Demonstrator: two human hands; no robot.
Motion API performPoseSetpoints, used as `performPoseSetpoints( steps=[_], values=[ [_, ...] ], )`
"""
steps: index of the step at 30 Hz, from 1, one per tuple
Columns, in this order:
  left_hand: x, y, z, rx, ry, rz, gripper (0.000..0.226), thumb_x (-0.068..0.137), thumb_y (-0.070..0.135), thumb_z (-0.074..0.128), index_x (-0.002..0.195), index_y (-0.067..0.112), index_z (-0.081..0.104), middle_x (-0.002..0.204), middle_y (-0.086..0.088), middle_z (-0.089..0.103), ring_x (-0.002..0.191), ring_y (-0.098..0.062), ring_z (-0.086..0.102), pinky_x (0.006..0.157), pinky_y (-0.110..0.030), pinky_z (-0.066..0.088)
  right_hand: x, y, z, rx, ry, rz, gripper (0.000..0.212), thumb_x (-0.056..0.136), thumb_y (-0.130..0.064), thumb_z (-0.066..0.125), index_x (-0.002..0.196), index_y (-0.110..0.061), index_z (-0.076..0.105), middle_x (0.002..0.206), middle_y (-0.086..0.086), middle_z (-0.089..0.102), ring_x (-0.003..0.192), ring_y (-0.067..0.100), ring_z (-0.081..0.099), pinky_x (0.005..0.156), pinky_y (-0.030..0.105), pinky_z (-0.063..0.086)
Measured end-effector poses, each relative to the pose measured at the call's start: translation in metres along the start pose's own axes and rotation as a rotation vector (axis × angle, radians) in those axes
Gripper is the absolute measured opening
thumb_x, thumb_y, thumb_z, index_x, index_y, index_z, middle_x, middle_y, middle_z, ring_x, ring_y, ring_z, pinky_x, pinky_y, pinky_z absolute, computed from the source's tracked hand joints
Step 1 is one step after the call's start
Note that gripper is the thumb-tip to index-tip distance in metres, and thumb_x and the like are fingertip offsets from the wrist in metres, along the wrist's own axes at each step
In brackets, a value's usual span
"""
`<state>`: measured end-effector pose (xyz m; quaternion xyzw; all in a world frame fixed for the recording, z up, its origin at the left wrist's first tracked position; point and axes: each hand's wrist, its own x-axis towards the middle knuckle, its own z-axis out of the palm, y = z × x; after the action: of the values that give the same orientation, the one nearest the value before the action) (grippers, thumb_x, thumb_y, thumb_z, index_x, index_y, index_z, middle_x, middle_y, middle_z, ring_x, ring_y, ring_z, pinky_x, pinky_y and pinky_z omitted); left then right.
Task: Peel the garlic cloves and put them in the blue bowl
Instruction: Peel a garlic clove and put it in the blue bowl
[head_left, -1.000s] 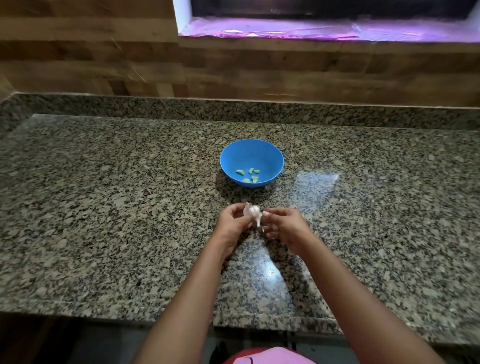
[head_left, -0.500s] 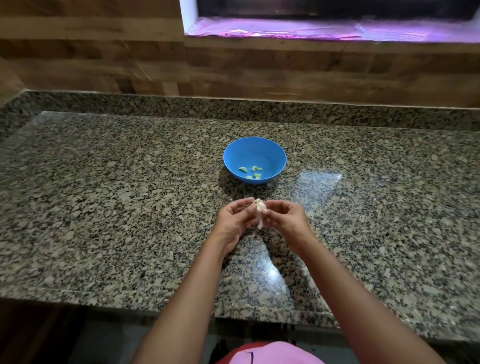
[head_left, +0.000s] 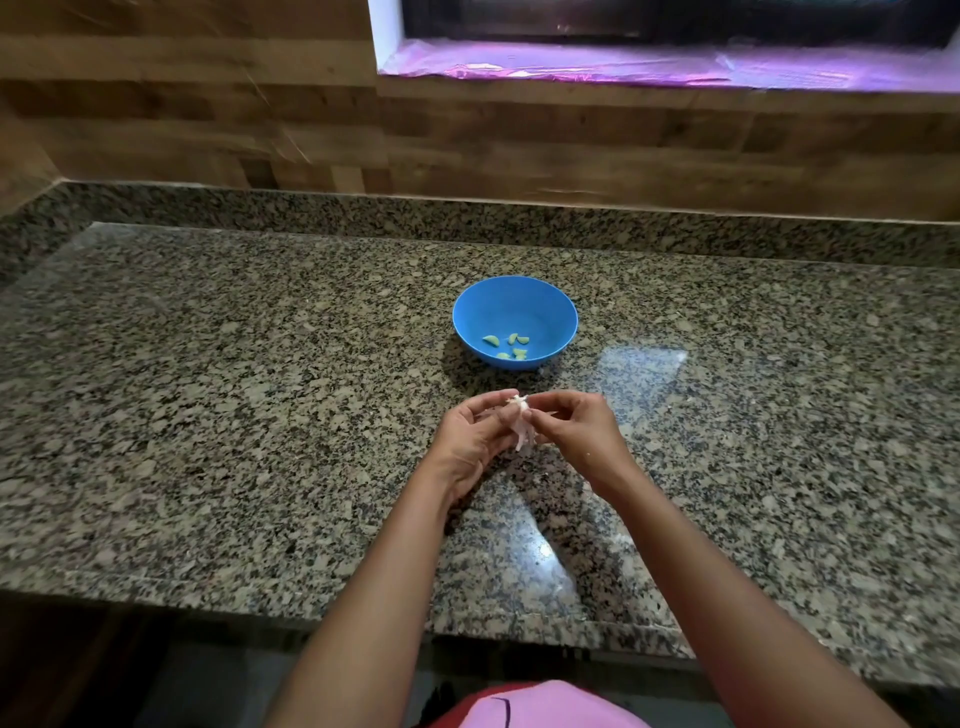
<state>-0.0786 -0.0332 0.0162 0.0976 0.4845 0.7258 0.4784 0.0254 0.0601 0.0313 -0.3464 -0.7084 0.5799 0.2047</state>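
Note:
A blue bowl (head_left: 550, 304) stands in the middle of the granite counter with several peeled garlic cloves (head_left: 511, 345) lying in its bottom. Just in front of the bowl, above the counter, my left hand (head_left: 475, 434) and my right hand (head_left: 576, 428) meet fingertip to fingertip. Between them they pinch a small garlic piece (head_left: 519, 418) whose white papery skin hangs down loose. Most of that piece is hidden by my fingers.
The granite counter (head_left: 260, 415) runs wide to both sides, with a raised granite lip and a wooden wall behind. A window sill covered in purple film (head_left: 649, 67) lies above the wall. The counter's front edge is close to my body.
Both hands stayed in front of the bowl and kept working the garlic. The loose skin now hangs lower between the fingertips. The view shifted slightly.

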Motion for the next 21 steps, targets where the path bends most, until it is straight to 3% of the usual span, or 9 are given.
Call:
performPoseSetpoints(
  steps=[3,11,16,21],
  values=[
    [0.0012,0.0016,0.0021,0.003,-0.002,0.001,0.018,0.085,-0.006,0.058,0.101,0.001,0.062,0.075,-0.007,0.072,0.061,-0.012,0.067,0.057,-0.02,0.056,0.0017,-0.0022,-0.0001,-0.082,-0.01,-0.027,0.018,0.082,-0.016,0.071,0.098,-0.007,0.07,0.086,0.009,0.071,0.081,0.023,0.069,0.077,0.039,0.057],
    [0.0033,0.0,0.003,0.048,0.044,-0.017,0.022,0.08,-0.008,0.063,0.102,-0.003,0.063,0.074,-0.007,0.073,0.062,-0.014,0.069,0.054,-0.019,0.054,-0.0026,-0.0046,0.0057,-0.487,0.005,-0.223,0.015,0.085,-0.02,0.065,0.085,-0.005,0.063,0.077,0.006,0.063,0.068,0.017,0.058,0.063,0.032,0.049],
    [0.0064,-0.0025,0.0028,0.046,0.057,-0.01,0.021,0.079,-0.009,0.064,0.099,-0.006,0.063,0.074,-0.006,0.073,0.065,-0.014,0.07,0.058,-0.02,0.055,-0.0005,-0.001,0.0091,-0.548,-0.004,-0.219,0.02,0.087,-0.021,0.062,0.086,-0.001,0.06,0.082,0.009,0.06,0.069,0.016,0.052,0.059,0.028,0.041],
    [0.008,-0.0011,0.0031,0.024,0.051,-0.021,0.02,0.08,-0.009,0.064,0.099,-0.008,0.062,0.076,-0.008,0.072,0.063,-0.014,0.069,0.055,-0.019,0.054,0.0,-0.0031,0.0072,-0.522,-0.03,-0.215,0.021,0.088,-0.023,0.061,0.089,-0.001,0.06,0.084,0.007,0.06,0.072,0.017,0.055,0.061,0.028,0.044]
  ],
)
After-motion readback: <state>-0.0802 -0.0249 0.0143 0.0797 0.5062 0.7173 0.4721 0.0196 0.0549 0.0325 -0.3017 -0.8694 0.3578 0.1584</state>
